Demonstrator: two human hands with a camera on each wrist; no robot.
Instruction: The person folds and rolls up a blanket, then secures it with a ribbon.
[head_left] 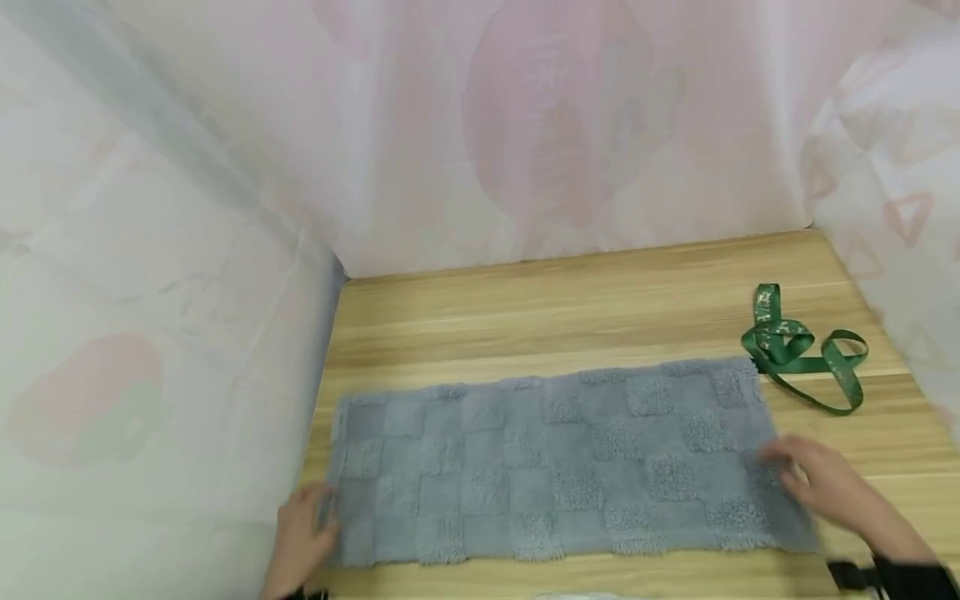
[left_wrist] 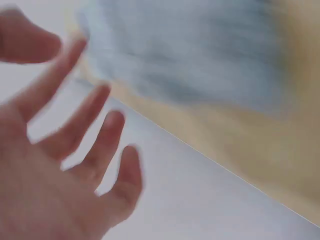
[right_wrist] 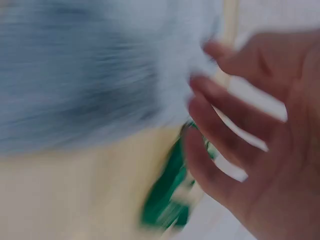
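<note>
A grey rectangular tufted towel with a checkered pile (head_left: pixel 555 462) lies spread flat along the front edge of the pale wooden surface (head_left: pixel 570 308), its long side running left to right, almost from the left edge to well past the middle. The left hand (head_left: pixel 300 533) is down at the towel's front left corner, right at the short edge (whether it actually touches the pile I cannot tell from here). Its grip is wide: in the left wrist view the fingers (left_wrist: pixel 102 140) are spread and fairly straight, holding nothing, with the blurred towel (left_wrist: pixel 190 55) beyond them. The right hand (head_left: pixel 821 483) rests over the towel's right end, near the front right corner, fingertips on the pile. Its grip is loose and wide too: the right wrist view shows relaxed fingers (right_wrist: pixel 220 130) beside the smeared grey cloth (right_wrist: pixel 85 75), closing on nothing. A green printed ribbon, loosely looped (head_left: pixel 798 350), lies on the wood just off the towel's back right corner, towards the right edge. Pale pink patterned sheeting (head_left: pixel 525 125) hangs around the back and sides.
</note>
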